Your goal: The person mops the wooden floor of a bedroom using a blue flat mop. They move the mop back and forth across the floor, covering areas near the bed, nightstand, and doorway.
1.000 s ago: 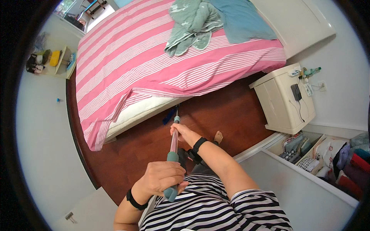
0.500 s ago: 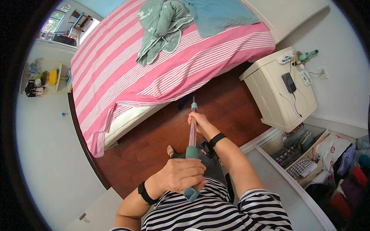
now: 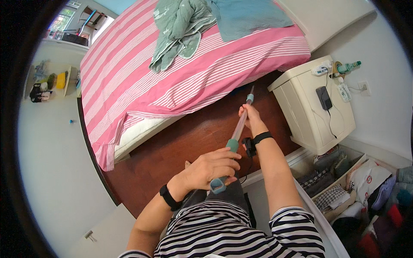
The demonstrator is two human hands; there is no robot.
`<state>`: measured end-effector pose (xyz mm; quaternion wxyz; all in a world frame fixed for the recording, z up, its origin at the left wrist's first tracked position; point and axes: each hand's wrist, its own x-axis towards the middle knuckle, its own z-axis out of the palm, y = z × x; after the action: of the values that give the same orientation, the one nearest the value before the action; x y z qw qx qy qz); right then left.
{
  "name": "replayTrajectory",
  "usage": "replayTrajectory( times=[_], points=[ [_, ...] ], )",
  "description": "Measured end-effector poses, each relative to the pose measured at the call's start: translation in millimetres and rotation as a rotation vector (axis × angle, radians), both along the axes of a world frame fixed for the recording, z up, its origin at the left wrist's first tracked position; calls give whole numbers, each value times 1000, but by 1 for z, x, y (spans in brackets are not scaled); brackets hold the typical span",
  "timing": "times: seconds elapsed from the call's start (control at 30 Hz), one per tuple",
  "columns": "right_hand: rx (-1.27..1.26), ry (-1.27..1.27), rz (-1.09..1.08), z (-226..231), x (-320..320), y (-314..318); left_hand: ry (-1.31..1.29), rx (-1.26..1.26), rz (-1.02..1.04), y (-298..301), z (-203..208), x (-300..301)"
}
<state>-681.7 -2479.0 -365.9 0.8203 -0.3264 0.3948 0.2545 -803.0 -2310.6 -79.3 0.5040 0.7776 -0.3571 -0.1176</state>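
I hold a long pink pole (image 3: 239, 127) with a green grip, like a mop or broom handle, slanting away from me toward the bed's right end. My left hand (image 3: 210, 167) wraps round the green grip at its near end, where a hollow hanging loop shows. Farther down, my right hand (image 3: 250, 117) is closed round the shaft just below a light-blue collar (image 3: 250, 98). Beyond the collar a thin grey rod runs low toward the gap under the bed. The pole's head is mostly hidden there; only a dark blue patch shows at the bed's edge.
The bed (image 3: 198, 81), with a pink-striped sheet, stands ahead, carrying a green quilt (image 3: 183, 32). A cream nightstand (image 3: 307, 112) at the right holds a black adapter (image 3: 323, 98) and cords. An open drawer of clothes (image 3: 333, 180) lies lower right. Reddish-brown wooden floor (image 3: 172, 157) lies between.
Both hands have swung the pole's far end rightward and farther out, toward the nightstand. The blue piece at its end, seen on the floor before, is now mostly under the bed.
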Motion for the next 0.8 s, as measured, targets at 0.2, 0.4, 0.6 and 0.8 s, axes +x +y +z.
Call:
replayTrajectory(
  times=[0.2, 0.4, 0.6, 0.8],
  points=[
    [-65, -73, -134, -2, 1, 8, 39, -59, 61, 21, -6, 13],
    [-14, 2, -160, -4, -13, 22, 70, -139, 49, 59, -4, 12],
    [-42, 145, -50, -6, -26, 44, 89, -190, 63, 96, -10, -12],
    [30, 179, 52, -4, -65, 96, 45, -157, 113, 151, -1, -56]
  ],
)
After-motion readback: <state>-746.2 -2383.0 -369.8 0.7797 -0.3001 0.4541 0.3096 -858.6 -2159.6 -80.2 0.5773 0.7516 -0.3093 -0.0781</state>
